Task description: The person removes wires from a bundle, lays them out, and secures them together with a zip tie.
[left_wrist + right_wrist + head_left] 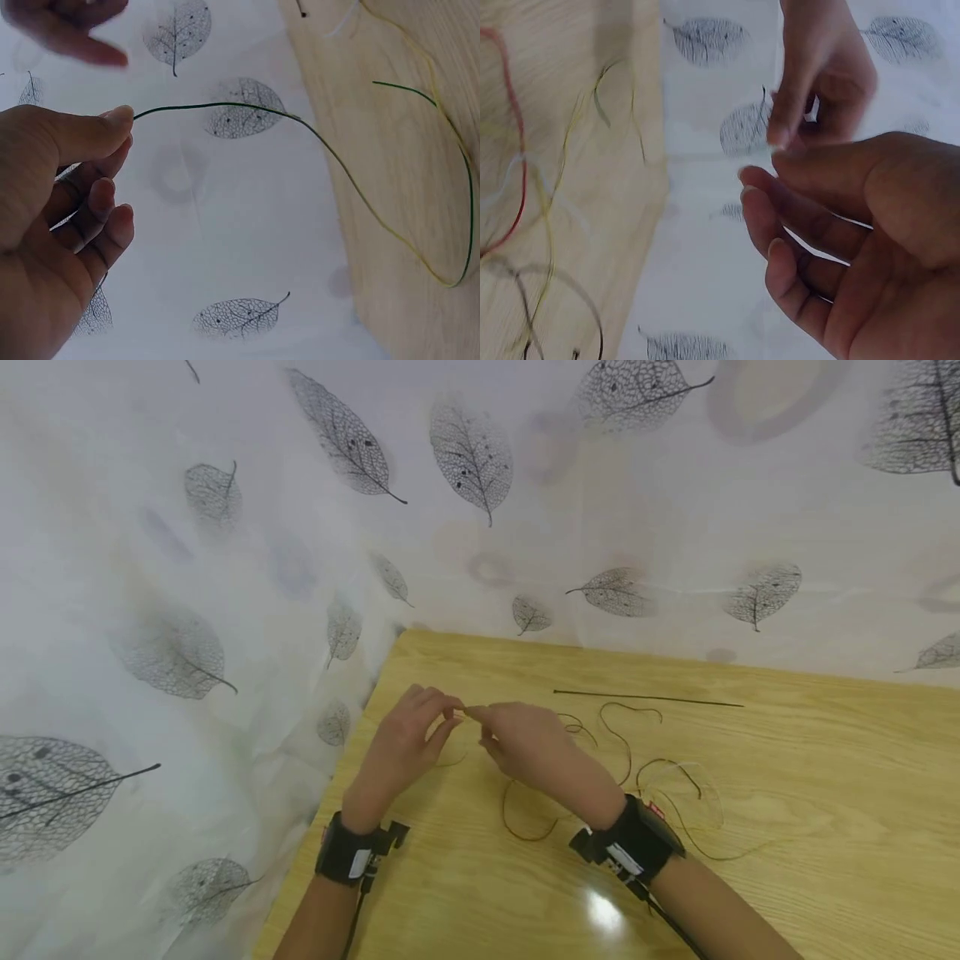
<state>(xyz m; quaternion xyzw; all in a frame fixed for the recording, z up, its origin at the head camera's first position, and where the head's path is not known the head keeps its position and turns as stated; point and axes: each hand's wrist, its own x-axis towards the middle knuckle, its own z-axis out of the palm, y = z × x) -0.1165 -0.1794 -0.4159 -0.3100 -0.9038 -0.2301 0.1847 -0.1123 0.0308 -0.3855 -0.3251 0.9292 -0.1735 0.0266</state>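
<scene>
My left hand (405, 735) pinches the end of a thin green-and-yellow cord (232, 104) between thumb and forefinger. In the left wrist view the cord arcs away from the fingertips and droops in a loop over the wooden table. Its other fingers are loosely bent. Close beside those fingertips is my right hand (528, 743), its fingers bent with gaps between them. The right wrist view has the right thumb (810, 169) right at the left hand's fingertips, overlapping them. No cord shows between the right fingers.
Several loose cords lie on the wooden table (465, 893), among them a red cord (517, 142) and a dark cord (626, 747). A thin dark rod (648, 697) lies farther back. White leaf-patterned sheeting (480, 560) borders the table behind and at left.
</scene>
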